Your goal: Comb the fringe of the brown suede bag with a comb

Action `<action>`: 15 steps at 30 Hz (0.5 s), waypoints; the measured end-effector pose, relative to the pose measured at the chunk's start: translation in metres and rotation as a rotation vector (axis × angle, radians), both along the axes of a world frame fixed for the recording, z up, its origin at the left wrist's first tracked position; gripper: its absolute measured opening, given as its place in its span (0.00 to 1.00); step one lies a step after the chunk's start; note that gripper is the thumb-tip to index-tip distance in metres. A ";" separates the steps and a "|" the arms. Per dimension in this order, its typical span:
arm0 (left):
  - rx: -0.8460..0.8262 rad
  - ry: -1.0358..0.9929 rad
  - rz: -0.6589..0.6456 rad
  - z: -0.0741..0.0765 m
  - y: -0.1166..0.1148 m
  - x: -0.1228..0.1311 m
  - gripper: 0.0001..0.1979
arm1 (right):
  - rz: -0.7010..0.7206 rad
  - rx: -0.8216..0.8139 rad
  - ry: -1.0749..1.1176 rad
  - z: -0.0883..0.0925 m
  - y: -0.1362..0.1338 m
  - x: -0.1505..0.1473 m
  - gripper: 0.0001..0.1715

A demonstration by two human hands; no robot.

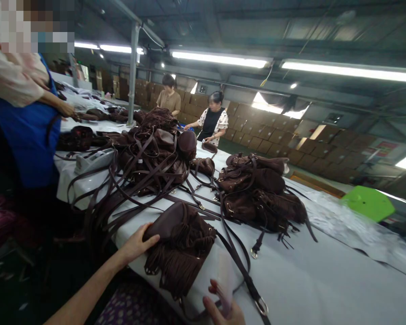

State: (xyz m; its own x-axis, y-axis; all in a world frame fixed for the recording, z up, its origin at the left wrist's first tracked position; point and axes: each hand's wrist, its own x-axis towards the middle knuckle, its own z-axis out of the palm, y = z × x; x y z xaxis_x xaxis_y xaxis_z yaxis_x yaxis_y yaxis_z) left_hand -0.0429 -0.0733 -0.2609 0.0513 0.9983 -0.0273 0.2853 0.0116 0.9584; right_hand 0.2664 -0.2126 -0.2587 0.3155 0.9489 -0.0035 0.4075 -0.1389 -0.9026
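A: How do the hands stand?
B: Left hand point(140, 243), thumb and fingers spread against the smooth rounded end of the fringed bag point(189, 239), apparently to steady it; right hand point(225, 309), thumb and fingers closed on a pale strip point(224, 280), blurred, its nature uncertain.

A: And the bag itself?
B: It lies on its side near the edge of the white table point(325, 275), directly before the wearer, probably for easy reach; its fringe hangs toward the wearer; a strap with a metal buckle point(262, 307) trails slack to the right, seemingly out of the left hand's way.

A: What lies beyond?
B: A tangled heap of bags point(155, 153) to the left, straps spilling over the edge; a neater stack of bags point(264, 194) to the right; the gap between them perhaps keeps two lots apart; clear plastic point(338, 212) lies farther right.

A: And outermost?
B: A co-worker in a blue apron point(23, 140) at left; two more people point(213, 119) at the far side; cartons point(253, 135) stacked behind, presumably clear of the work surface.
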 end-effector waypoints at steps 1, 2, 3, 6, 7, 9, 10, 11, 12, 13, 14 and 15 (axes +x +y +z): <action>0.033 0.044 -0.049 0.001 -0.006 0.001 0.34 | 0.065 -0.009 0.052 -0.005 0.003 -0.009 0.34; 0.063 0.097 -0.076 0.003 -0.011 0.003 0.31 | 0.127 -0.016 0.115 -0.008 0.007 -0.018 0.34; 0.079 0.148 -0.083 0.006 -0.013 0.007 0.29 | 0.173 -0.020 0.175 -0.007 0.012 -0.027 0.33; 0.080 0.213 -0.024 0.021 -0.008 0.022 0.22 | 0.165 -0.033 0.243 0.009 0.029 -0.047 0.24; 0.079 0.192 0.008 0.028 -0.004 0.028 0.21 | 0.131 -0.037 0.239 0.019 0.034 -0.048 0.20; 0.104 0.082 0.068 0.041 0.003 0.039 0.20 | 0.076 -0.041 0.220 0.039 0.041 -0.043 0.15; 0.129 0.002 0.095 0.046 0.006 0.043 0.19 | 0.054 -0.034 0.210 0.049 0.043 -0.037 0.15; 0.151 -0.086 0.113 0.050 0.007 0.046 0.20 | 0.035 -0.022 0.202 0.058 0.043 -0.031 0.16; 0.167 -0.171 0.118 0.051 0.007 0.049 0.20 | 0.013 -0.008 0.194 0.065 0.042 -0.024 0.17; 0.175 -0.241 0.107 0.050 0.005 0.052 0.21 | 0.003 0.006 0.181 0.069 0.038 -0.018 0.17; 0.167 -0.288 0.085 0.047 0.003 0.053 0.21 | -0.003 0.015 0.162 0.069 0.033 -0.013 0.17; 0.142 -0.297 0.068 0.041 0.001 0.055 0.21 | -0.005 0.014 0.142 0.067 0.027 -0.011 0.17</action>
